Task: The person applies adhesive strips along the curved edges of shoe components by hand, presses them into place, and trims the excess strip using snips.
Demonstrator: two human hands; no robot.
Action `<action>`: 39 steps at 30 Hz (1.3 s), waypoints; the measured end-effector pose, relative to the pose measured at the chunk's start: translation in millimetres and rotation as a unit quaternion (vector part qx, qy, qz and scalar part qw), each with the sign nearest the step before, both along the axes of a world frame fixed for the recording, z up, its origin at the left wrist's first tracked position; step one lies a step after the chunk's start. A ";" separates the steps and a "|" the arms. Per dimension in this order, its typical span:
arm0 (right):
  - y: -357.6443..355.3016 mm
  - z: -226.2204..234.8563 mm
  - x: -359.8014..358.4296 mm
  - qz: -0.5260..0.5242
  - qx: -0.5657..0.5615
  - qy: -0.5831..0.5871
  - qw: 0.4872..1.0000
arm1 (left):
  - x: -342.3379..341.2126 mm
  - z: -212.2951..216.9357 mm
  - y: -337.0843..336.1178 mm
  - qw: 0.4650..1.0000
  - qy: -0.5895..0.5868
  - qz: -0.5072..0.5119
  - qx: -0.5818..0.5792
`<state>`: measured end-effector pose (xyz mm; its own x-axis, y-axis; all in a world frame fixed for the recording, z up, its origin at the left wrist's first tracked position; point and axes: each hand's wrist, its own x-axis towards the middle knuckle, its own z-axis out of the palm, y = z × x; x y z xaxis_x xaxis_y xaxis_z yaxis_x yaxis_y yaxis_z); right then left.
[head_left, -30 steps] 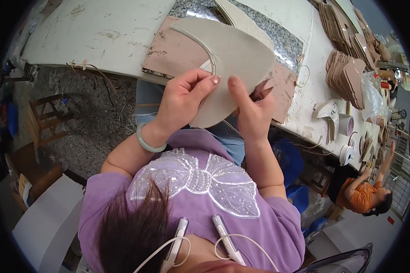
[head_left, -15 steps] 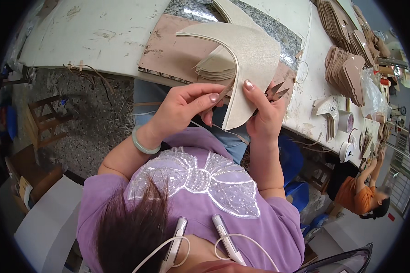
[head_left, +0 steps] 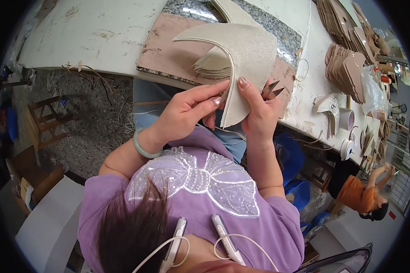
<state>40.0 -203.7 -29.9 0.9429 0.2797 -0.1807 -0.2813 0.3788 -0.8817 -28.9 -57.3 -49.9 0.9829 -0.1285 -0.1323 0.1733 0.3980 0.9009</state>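
A cream, crescent-shaped fabric piece (head_left: 253,57), like a shoe upper, is held up over the table edge. My right hand (head_left: 262,109) grips its lower right part, thumb on top. Small dark-bladed snips (head_left: 272,90) also sit in that hand, blades pointing up and right; their handles are hidden. My left hand (head_left: 191,109) is closed at the inner curved edge, index finger and thumb together against it; any strip between them cannot be made out. Under the held piece lies a stack of cream pieces (head_left: 214,63), and another cream piece (head_left: 234,12) lies behind it.
A pinkish board (head_left: 166,43) rests on a speckled stone slab (head_left: 284,43) on the white table (head_left: 95,36). Stacks of tan pieces (head_left: 344,68), a tape roll (head_left: 347,119) and a white spool (head_left: 347,149) stand at right. Another person (head_left: 357,193) works beyond.
The cream piece and both hands have shifted slightly left and up. My left fingers have moved closer along the inner edge; the brownish strip seen there before no longer shows.
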 end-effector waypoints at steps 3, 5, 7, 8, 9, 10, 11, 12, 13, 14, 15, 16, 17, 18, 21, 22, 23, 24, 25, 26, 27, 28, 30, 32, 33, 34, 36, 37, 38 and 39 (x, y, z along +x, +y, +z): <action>4.6 -2.5 -2.1 -0.034 0.000 -0.015 0.999 | -1.7 0.2 -2.7 1.000 -0.003 0.006 -0.010; 6.3 -2.8 -1.9 -0.042 -0.008 -0.024 0.999 | -2.5 0.9 -4.4 1.000 -0.009 0.011 -0.016; 6.4 -3.6 -1.1 -0.048 -0.015 -0.034 0.998 | -3.4 4.1 -5.4 0.999 -0.007 0.013 -0.031; 5.8 -4.7 -0.4 -0.047 -0.019 -0.035 0.998 | -4.2 3.7 -4.9 0.999 -0.007 0.013 -0.031; 5.3 -5.4 0.0 -0.046 -0.022 -0.037 0.998 | -5.5 2.6 -3.7 0.999 -0.006 0.005 -0.041; 5.1 -5.1 0.2 -0.045 -0.021 -0.036 0.998 | -6.5 2.1 -2.9 0.999 -0.005 -0.003 -0.051; 5.0 -4.4 0.4 -0.044 -0.024 -0.040 0.998 | -6.9 4.0 -2.4 0.999 -0.005 -0.002 -0.050; 4.6 -3.8 0.5 -0.042 -0.026 -0.044 0.998 | -6.9 7.8 -1.9 0.998 0.019 -0.004 -0.066; 4.1 -3.9 0.9 -0.042 -0.027 -0.044 0.998 | -6.9 10.0 -1.5 0.996 0.042 -0.005 -0.081; 3.7 -4.1 1.6 -0.053 -0.038 -0.055 0.996 | -7.2 10.1 -0.8 0.996 0.043 -0.005 -0.082; 3.5 -4.3 2.4 -0.063 -0.050 -0.066 0.995 | -7.6 10.0 0.4 0.994 0.057 -0.019 -0.089; 3.3 -4.3 3.7 -0.063 -0.050 -0.066 0.995 | -7.8 10.1 1.0 0.992 0.071 -0.033 -0.096; 3.2 -4.2 5.2 -0.069 -0.050 -0.074 0.994 | -8.1 11.0 0.7 0.992 0.071 -0.033 -0.096; 2.9 -4.2 6.2 -0.075 -0.050 -0.082 0.993 | -8.8 12.5 0.0 0.992 0.076 -0.033 -0.097; 1.9 -4.4 7.3 -0.073 -0.049 -0.108 0.990 | -10.1 17.2 -0.3 0.991 0.086 -0.036 -0.100; 1.8 -4.3 7.3 -0.073 -0.049 -0.108 0.990 | -10.4 18.6 -0.2 0.990 0.090 -0.038 -0.102; 1.7 -4.2 7.3 -0.075 -0.051 -0.114 0.989 | -10.8 19.9 -0.6 0.990 0.090 -0.038 -0.102; 2.0 -4.3 7.3 -0.078 -0.053 -0.120 0.988 | -11.3 21.0 -1.1 0.991 0.093 -0.034 -0.093; 2.5 -4.5 7.1 -0.077 -0.053 -0.120 0.988 | -11.6 21.7 -1.7 0.991 0.096 -0.030 -0.085; 3.3 -4.8 6.6 -0.084 -0.056 -0.129 0.987 | -11.8 22.4 -2.3 0.991 0.096 -0.029 -0.085; 3.5 -4.9 6.0 -0.092 -0.059 -0.137 0.985 | -11.9 23.0 -3.0 0.994 0.080 -0.023 -0.070; 3.2 -5.0 5.5 -0.092 -0.059 -0.136 0.985 | -11.8 23.3 -3.7 0.996 0.064 -0.016 -0.055; 1.8 -5.9 3.9 -0.093 -0.082 -0.162 0.979 | -10.9 22.0 -5.3 0.997 0.064 -0.010 -0.046; -0.6 -8.0 1.1 -0.108 -0.089 -0.188 0.972 | -9.4 18.0 -7.1 0.997 0.064 -0.004 -0.037; -2.2 -8.4 -0.9 -0.122 -0.097 -0.215 0.964 | -8.2 14.4 -7.7 0.998 0.048 -0.004 -0.034; -6.1 -7.9 -3.8 -0.123 -0.097 -0.214 0.964 | -6.6 10.2 -8.7 0.999 0.032 -0.004 -0.031; -21.0 -7.6 -9.6 -0.105 -0.145 -0.113 0.977 | 0.3 -2.1 -13.0 0.999 0.041 -0.005 -0.016; -33.8 -12.1 -9.5 -0.106 -0.146 -0.114 0.977 | 2.5 -7.6 -15.9 0.999 0.048 -0.003 -0.002; -50.5 -20.8 -8.8 -0.017 -0.210 -0.084 0.974 | 2.9 -13.1 -19.0 0.998 0.062 0.007 -0.022; -63.2 -27.7 -11.1 0.070 -0.271 -0.053 0.958 | 3.4 -17.8 -20.6 0.998 0.062 0.003 -0.022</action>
<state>29.0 -266.9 -57.6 0.9242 0.2962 -0.2409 -0.1942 -0.1787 -0.9645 -25.5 -77.8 -67.8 0.9600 -0.1306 -0.2476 0.2799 0.4381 0.8542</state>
